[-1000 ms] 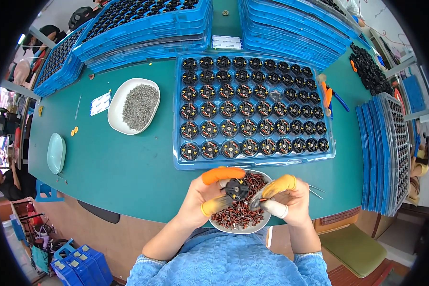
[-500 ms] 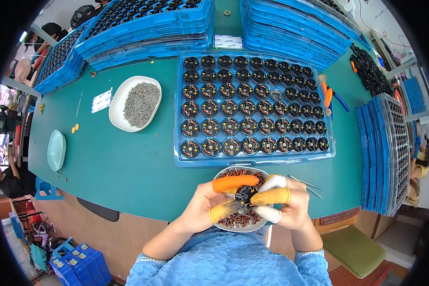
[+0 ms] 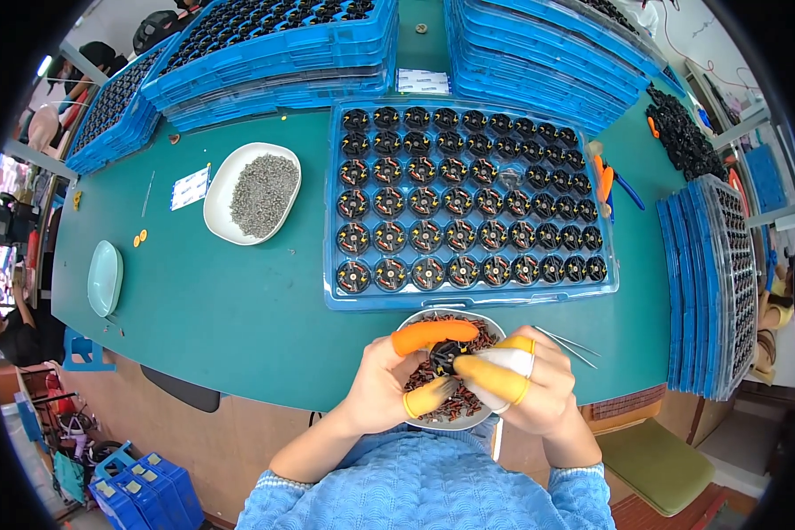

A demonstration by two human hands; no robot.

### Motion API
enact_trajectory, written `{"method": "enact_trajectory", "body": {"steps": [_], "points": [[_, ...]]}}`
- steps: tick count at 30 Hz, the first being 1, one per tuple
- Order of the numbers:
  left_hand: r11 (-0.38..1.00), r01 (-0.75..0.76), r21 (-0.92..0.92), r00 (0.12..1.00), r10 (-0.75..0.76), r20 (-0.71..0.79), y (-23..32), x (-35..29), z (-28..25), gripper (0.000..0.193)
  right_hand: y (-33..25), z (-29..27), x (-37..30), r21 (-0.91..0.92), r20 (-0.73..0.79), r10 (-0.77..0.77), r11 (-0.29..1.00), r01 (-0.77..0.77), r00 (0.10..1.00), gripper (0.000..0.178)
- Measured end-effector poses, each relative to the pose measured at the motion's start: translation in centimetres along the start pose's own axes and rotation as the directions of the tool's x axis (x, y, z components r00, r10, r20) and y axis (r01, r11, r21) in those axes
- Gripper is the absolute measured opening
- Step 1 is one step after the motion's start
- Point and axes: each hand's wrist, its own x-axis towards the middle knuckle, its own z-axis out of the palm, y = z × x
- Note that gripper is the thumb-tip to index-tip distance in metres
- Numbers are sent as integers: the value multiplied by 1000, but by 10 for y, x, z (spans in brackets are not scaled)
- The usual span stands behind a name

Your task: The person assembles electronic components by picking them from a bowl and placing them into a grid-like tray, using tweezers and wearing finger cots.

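Note:
My left hand (image 3: 381, 375), wearing orange and yellow finger cots, grips a round black plastic part (image 3: 446, 357) between thumb and fingers. Yellow and white cots cover the fingers of my right hand (image 3: 531, 382), which are bunched in a pinch against the part's right side; what lies between their tips is hidden. Both hands are over a white bowl (image 3: 450, 426) full of small copper-red and black pieces (image 3: 461, 408). Just beyond the bowl lies a blue tray (image 3: 468, 299) with a clear insert, holding rows of similar round black parts (image 3: 428, 272); one pocket in the third row lacks a part.
Metal tweezers (image 3: 569, 344) lie right of the bowl. A white dish (image 3: 214, 216) of small grey metal pieces and a pale green dish (image 3: 105, 278) stand leftward. Stacked blue trays (image 3: 274, 75) line the back; more trays (image 3: 693, 291) and orange-handled pliers (image 3: 605, 181) are at right.
My right fingers have gone from spread around the black part to bunched at its right side. The part has shifted slightly up and left, turned in my left hand.

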Motion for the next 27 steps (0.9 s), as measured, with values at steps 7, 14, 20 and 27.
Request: {"method": "enact_trajectory", "body": {"steps": [7, 14, 20, 27], "points": [[992, -70, 103, 997, 71, -9, 2, 3, 4, 42, 1, 4, -6, 206, -103, 170, 967, -146, 980, 18], [980, -122, 158, 992, 127, -19, 0, 4, 3, 39, 1, 6, -5, 87, -123, 143, 987, -133, 982, 18], [980, -165, 114, 981, 175, -83, 2, 6, 7, 41, -3, 0, -8, 333, 72, 406, 851, -406, 911, 17], [944, -188, 270, 982, 187, 33, 7, 8, 10, 33, -3, 6, -11, 636, 107, 522, 618, -462, 846, 34]]}}
